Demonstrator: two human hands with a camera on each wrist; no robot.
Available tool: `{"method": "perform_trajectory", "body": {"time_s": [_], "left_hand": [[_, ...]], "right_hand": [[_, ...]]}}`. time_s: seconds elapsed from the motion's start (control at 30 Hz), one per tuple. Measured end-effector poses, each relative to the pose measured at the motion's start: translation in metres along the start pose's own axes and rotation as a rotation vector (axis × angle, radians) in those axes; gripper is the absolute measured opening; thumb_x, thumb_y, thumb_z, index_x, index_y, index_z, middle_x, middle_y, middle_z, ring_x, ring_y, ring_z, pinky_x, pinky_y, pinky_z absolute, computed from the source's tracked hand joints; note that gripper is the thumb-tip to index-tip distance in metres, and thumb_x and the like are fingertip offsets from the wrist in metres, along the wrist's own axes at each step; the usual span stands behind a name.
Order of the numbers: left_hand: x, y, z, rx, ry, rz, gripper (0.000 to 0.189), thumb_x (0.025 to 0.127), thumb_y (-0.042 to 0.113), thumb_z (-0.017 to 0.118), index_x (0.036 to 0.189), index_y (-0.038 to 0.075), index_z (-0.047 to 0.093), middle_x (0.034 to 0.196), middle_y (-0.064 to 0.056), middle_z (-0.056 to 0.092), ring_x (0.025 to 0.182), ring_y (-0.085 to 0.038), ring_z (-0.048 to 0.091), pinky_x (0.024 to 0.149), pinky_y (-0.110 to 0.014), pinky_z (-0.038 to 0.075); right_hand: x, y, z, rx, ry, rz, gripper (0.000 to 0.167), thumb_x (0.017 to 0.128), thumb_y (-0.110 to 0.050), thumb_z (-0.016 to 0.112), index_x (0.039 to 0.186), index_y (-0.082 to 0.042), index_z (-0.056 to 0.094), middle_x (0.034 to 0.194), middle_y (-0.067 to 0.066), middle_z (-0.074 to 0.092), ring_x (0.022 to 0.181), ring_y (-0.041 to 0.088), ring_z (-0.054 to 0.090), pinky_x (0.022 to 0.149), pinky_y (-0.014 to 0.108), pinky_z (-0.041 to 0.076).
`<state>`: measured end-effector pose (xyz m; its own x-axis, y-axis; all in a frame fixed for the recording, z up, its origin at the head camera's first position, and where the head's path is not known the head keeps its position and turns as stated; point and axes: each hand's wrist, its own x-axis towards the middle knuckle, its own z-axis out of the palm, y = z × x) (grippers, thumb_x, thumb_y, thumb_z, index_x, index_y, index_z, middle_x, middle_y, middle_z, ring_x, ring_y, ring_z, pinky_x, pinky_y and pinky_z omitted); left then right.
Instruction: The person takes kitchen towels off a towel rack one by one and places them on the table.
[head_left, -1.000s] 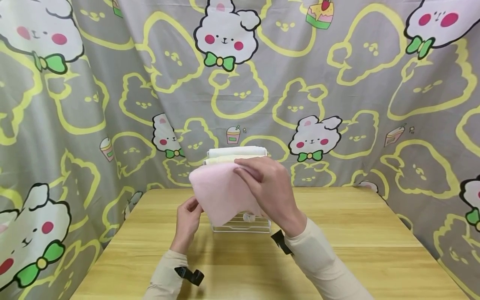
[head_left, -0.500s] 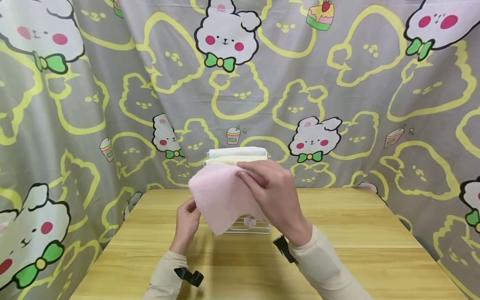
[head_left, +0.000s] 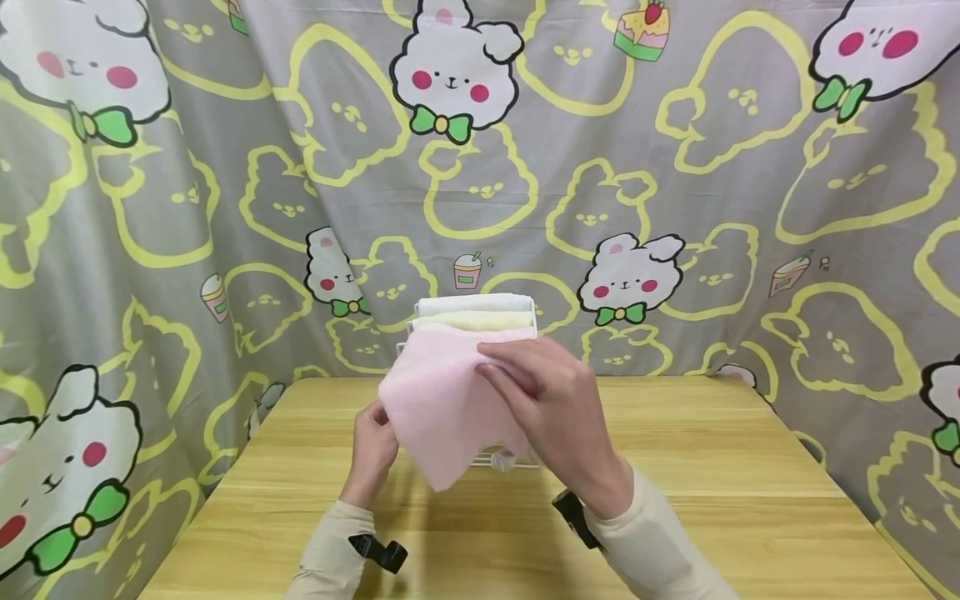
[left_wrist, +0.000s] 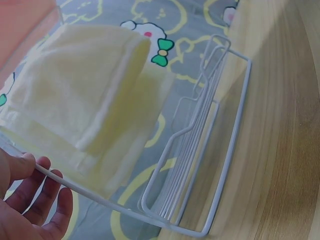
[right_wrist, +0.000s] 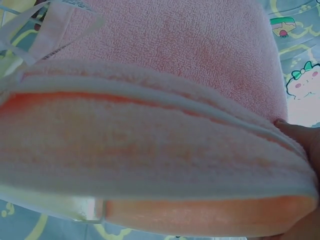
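Observation:
My right hand (head_left: 555,408) pinches the edge of a pink towel (head_left: 450,400) between thumb and fingers. The towel slopes over the front of a white wire rack (left_wrist: 235,135), its lower corner hanging free. In the right wrist view, the pink towel (right_wrist: 175,40) fills most of the picture, in folded layers, with my thumb (right_wrist: 295,132) at its right edge. My left hand (head_left: 375,450) holds a side wire of the rack, fingers curled round it. Behind the pink towel, a yellow towel (head_left: 480,319) and a white towel (head_left: 472,304) hang on the rack.
The rack stands on a wooden table (head_left: 675,500), towards its back edge. A grey curtain (head_left: 600,133) with rabbit prints hangs behind and to the sides. A small pale tag (head_left: 502,458) shows under the pink towel. Black straps (head_left: 378,552) sit on both wrists.
My right hand has moved down and slightly right, towards me, drawing the pink towel's near edge lower. More of the yellow towel shows behind. The left hand stays at the rack.

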<state>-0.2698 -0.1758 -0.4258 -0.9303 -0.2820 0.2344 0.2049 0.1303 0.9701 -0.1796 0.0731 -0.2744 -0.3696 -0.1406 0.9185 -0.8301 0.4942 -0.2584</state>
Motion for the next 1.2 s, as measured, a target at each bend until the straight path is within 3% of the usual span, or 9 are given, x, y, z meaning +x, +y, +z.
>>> {"method": "perform_trajectory", "body": {"time_s": [0.23,0.37,0.5,0.6,0.7,0.93,1.2], "left_hand": [[-0.001,0.001,-0.001,0.008,-0.012,-0.017,0.01,0.091,0.002,0.072,0.099,-0.002,0.075,0.078,0.005,0.068,0.073,-0.009,0.061,0.062,-0.021,0.053],[-0.001,0.001,0.0,0.0,-0.008,-0.011,0.005,0.09,0.0,0.072,0.094,-0.003,0.074,0.075,0.003,0.068,0.07,-0.01,0.06,0.059,-0.021,0.052],[-0.001,0.001,0.001,-0.036,-0.02,0.005,0.022,0.09,-0.003,0.073,0.111,-0.008,0.073,0.097,-0.008,0.076,0.085,-0.004,0.063,0.07,-0.017,0.056],[0.0,0.0,0.002,-0.067,-0.036,0.007,0.033,0.093,0.0,0.073,0.124,-0.009,0.067,0.117,-0.017,0.074,0.096,0.0,0.066,0.08,-0.015,0.057],[0.001,-0.002,0.003,-0.094,-0.035,-0.001,0.031,0.096,0.004,0.071,0.123,-0.01,0.067,0.114,-0.022,0.074,0.091,-0.003,0.069,0.079,-0.016,0.059],[0.002,-0.005,0.004,-0.105,-0.02,-0.003,0.027,0.095,0.006,0.072,0.119,-0.007,0.071,0.103,-0.014,0.077,0.086,-0.007,0.07,0.078,-0.019,0.06],[0.003,-0.005,0.002,-0.097,-0.04,0.01,0.026,0.097,0.008,0.071,0.119,-0.006,0.071,0.109,-0.019,0.075,0.089,-0.01,0.071,0.082,-0.023,0.062]], "right_hand": [[-0.008,0.001,-0.001,-0.005,0.004,-0.008,0.021,0.084,-0.009,0.085,0.104,-0.011,0.081,0.098,0.0,0.08,0.083,0.013,0.07,0.071,0.027,0.059],[-0.014,0.0,-0.003,0.011,-0.024,0.019,0.02,0.084,-0.011,0.084,0.105,-0.011,0.081,0.097,-0.001,0.079,0.082,0.011,0.068,0.071,0.022,0.056],[-0.02,-0.001,-0.003,0.027,-0.056,0.051,0.02,0.086,-0.012,0.084,0.105,-0.012,0.081,0.099,-0.002,0.079,0.086,0.011,0.07,0.076,0.021,0.057],[-0.025,0.0,-0.001,0.03,-0.055,0.045,0.02,0.085,-0.01,0.084,0.105,-0.012,0.081,0.099,-0.002,0.079,0.086,0.011,0.071,0.077,0.022,0.059],[-0.03,0.001,0.001,0.031,-0.049,0.036,0.022,0.083,-0.008,0.085,0.104,-0.011,0.081,0.097,-0.001,0.079,0.084,0.01,0.07,0.077,0.024,0.06],[-0.044,0.004,0.004,0.03,-0.102,0.083,0.019,0.086,-0.011,0.083,0.105,-0.014,0.08,0.098,-0.004,0.078,0.088,0.011,0.071,0.079,0.022,0.06],[-0.06,0.006,0.007,0.059,-0.139,0.123,0.017,0.087,-0.014,0.082,0.104,-0.015,0.08,0.098,-0.007,0.078,0.091,0.01,0.072,0.085,0.018,0.057]]}}
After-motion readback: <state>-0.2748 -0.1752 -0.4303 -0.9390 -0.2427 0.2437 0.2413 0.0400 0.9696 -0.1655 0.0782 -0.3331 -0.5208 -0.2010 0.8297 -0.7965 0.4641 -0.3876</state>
